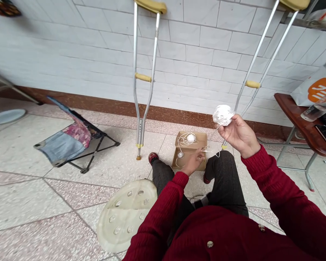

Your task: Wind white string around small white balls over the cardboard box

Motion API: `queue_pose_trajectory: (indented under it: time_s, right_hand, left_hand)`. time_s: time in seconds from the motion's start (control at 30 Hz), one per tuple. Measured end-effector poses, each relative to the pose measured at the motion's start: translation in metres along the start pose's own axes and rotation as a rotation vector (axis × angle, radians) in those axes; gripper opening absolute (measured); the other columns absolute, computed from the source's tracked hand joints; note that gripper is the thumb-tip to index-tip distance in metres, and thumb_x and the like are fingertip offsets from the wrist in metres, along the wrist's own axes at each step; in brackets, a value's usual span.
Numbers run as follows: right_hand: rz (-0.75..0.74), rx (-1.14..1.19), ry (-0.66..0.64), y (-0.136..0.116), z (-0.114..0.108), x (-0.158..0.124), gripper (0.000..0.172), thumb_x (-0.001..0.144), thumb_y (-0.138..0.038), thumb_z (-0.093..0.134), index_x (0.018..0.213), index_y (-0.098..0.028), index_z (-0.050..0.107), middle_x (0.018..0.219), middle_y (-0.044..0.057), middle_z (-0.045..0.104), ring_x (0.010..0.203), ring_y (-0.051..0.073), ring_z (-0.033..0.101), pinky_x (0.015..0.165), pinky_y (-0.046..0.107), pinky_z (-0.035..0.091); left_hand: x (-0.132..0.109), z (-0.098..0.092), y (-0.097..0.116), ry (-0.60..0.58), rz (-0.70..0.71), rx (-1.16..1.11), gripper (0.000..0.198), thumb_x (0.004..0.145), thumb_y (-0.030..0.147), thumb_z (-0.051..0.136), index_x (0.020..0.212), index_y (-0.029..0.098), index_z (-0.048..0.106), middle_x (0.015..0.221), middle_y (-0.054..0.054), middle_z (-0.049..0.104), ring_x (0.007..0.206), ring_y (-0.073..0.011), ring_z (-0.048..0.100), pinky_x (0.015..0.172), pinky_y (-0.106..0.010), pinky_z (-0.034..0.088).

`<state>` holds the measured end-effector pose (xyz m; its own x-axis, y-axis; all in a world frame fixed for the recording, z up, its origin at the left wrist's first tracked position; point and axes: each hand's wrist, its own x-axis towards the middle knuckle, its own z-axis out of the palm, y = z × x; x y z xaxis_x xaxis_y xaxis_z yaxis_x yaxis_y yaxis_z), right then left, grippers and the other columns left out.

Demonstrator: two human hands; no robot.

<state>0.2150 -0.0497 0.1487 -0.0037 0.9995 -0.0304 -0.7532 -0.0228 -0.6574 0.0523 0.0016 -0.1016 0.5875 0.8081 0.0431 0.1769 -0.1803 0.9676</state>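
Note:
My right hand (238,135) is raised at the right, its fingers closed round the side of a ball of white string (223,115). Lower and to the left, my left hand (195,162) hangs over an open cardboard box (175,163) with its fingers pinched together. A loose white strand (212,150) runs at its fingertips and loops near my knee; it looks blurred there. Inside the box lie a white ball (191,137) with loose cord round it and a smaller wound ball (180,155). My left hand covers part of the box.
Two crutches (143,78) (252,84) lean on the tiled wall. A folding stool (66,139) stands at the left, and a round stool top (127,217) is beside my left leg. At the right, a red-brown table (296,119) bears a bag (315,83) and a clear cup (313,112).

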Motion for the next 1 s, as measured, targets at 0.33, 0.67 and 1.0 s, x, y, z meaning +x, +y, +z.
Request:
queue_pose_trajectory:
  time_s: [0.33, 0.67, 1.0]
  right_hand:
    - [-0.351, 0.102, 0.106, -0.052, -0.016, -0.002, 0.022, 0.085, -0.016, 0.053, 0.106, -0.022, 0.055, 0.095, 0.002, 0.067, 0.090, 0.015, 0.062, 0.073, 0.028, 0.059]
    - [-0.484, 0.098, 0.280, -0.062, -0.044, 0.002, 0.019, 0.086, -0.014, 0.052, 0.102, -0.020, 0.059, 0.095, 0.002, 0.068, 0.088, 0.014, 0.063, 0.075, 0.029, 0.059]
    - [-0.066, -0.349, 0.173, 0.041, -0.038, 0.018, 0.029, 0.072, -0.019, 0.067, 0.099, -0.021, 0.058, 0.095, 0.002, 0.067, 0.078, 0.015, 0.065, 0.070, 0.032, 0.061]
  left_hand:
    - [-0.007, -0.013, -0.028, -0.028, -0.070, 0.068, 0.043, 0.086, 0.052, 0.048, 0.075, 0.015, 0.068, 0.076, -0.006, 0.071, 0.074, -0.0195, 0.065, 0.076, -0.031, 0.051]
    - [-0.024, -0.078, -0.068, 0.142, -0.491, 0.169, 0.025, 0.076, 0.030, 0.066, 0.096, 0.015, 0.064, 0.073, -0.006, 0.070, 0.080, -0.0242, 0.069, 0.079, -0.036, 0.052]
    - [0.030, -0.032, 0.093, 0.024, 0.145, -0.205, 0.052, 0.083, 0.027, 0.059, 0.133, 0.017, 0.050, 0.130, -0.012, 0.059, 0.120, -0.0243, 0.056, 0.102, -0.037, 0.043]
